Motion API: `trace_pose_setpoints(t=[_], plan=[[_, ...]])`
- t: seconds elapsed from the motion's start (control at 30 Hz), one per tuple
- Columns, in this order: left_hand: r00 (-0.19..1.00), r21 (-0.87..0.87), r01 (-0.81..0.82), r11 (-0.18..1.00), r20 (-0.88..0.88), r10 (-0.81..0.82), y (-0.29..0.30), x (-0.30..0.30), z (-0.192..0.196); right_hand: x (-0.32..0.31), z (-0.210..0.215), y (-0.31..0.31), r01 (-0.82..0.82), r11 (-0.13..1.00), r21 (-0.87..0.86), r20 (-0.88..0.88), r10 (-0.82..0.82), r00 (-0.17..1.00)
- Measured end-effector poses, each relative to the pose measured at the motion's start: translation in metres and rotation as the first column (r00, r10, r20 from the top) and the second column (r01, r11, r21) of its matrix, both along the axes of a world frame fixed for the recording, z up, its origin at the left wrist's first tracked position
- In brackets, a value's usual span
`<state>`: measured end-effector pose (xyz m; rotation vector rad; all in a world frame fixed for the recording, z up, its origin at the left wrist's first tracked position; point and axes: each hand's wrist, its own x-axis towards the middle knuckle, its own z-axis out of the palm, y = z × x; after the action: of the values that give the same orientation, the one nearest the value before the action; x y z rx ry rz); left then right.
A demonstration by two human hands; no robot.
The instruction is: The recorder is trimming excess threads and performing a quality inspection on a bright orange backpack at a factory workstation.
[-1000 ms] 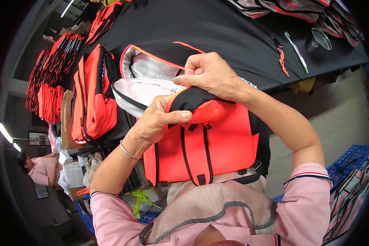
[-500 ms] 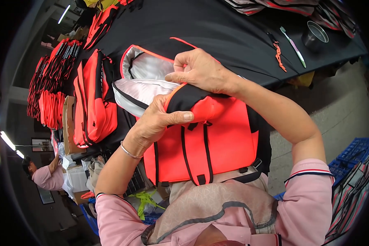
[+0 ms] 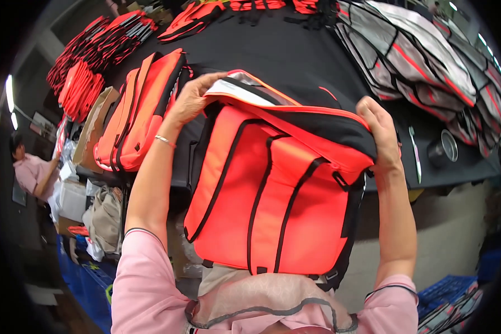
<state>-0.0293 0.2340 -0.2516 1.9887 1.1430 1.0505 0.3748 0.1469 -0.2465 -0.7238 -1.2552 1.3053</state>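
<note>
Over the near edge of a black table point(image 3: 295, 61), the person held an orange backpack point(image 3: 278, 206) up in both hands, its front panel with black straps facing down toward the camera and its base hanging in front of the chest. The left hand point(image 3: 190, 100) gripped the top rim at the open mouth, fingers curled over the edge, where a grey lining showed; the right hand point(image 3: 381, 133) pinched the black top flap at the other corner, fingers closed tight on the fabric. Judging from this, the bag seemed sewn and assembled, with the work now at the opening or checking stage; the mouth was only partly spread, and whatever remained inside could not be seen. Just left of it, more orange bags point(image 3: 136, 111) stood on edge at the table rim beside a cardboard box point(image 3: 94, 125), and further stacks of orange pieces point(image 3: 78, 83) lay beyond. Grey panels with red trim point(image 3: 423, 61) covered the right of the table, near a dark cup point(image 3: 442, 149) and a thin tool point(image 3: 414, 161). Another person in pink point(image 3: 30, 170) worked far left. The standing bags crowded the left hand, leaving little free table directly ahead for setting the backpack down.
</note>
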Motion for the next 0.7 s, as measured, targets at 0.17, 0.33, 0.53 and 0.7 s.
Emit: trace_pose_setpoints(t=[0.17,0.33,0.53,0.7], plan=[[0.943,-0.077,-0.071,0.994,0.321,0.092,0.007,0.007,-0.032,0.042,-0.021,0.040,-0.043,0.995,-0.094,-0.060,0.038,0.997],[0.914,0.147,-0.365,0.919,0.245,0.324,-0.004,0.019,-0.001,0.055,0.031,0.077,0.399,0.888,0.231,0.519,-0.459,0.721],[0.827,0.322,-0.561,0.762,0.226,0.514,-0.043,0.044,0.032,-0.123,0.110,0.027,-0.270,0.367,0.890,0.452,-0.789,0.417],[0.843,0.356,-0.538,0.764,0.237,0.483,-0.083,0.056,0.056,-0.161,0.093,0.022,-0.340,0.245,0.908,0.344,-0.899,0.272]])
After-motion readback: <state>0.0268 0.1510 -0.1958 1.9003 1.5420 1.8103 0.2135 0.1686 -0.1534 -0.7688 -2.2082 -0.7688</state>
